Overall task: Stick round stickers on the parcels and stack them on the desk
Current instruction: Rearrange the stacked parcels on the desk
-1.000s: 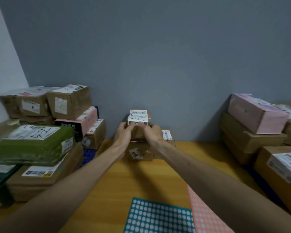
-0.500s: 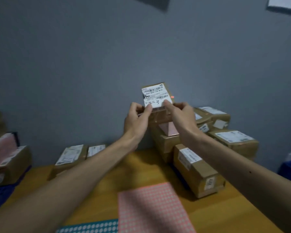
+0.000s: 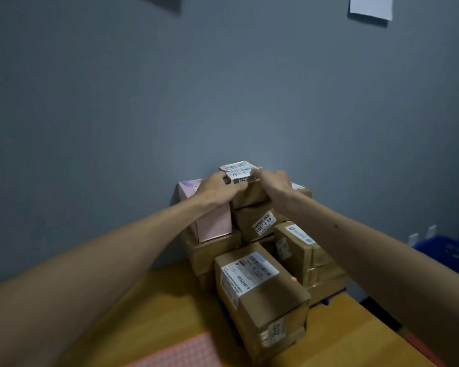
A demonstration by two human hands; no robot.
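Left hand (image 3: 217,188) grips the left end of the small parcel (image 3: 238,171), fingers curled over its labelled edge. Right hand (image 3: 272,181) grips the right end likewise. The small parcel is brown with a white shipping label on top. It is at the summit of the stack, directly above a brown parcel (image 3: 247,198); contact between the two cannot be confirmed.

Left of that stands a pink box (image 3: 212,223), upright. Below is a parcel marked 46-3-3301 (image 3: 252,221), and nearest the camera a large front parcel (image 3: 263,295) with a label over its top corner.

The stack stands on the wooden bench (image 3: 170,308) against a grey wall. A pink sticker sheet (image 3: 178,353) lies at the bench's near edge. A blue crate (image 3: 448,258) sits off to the right.
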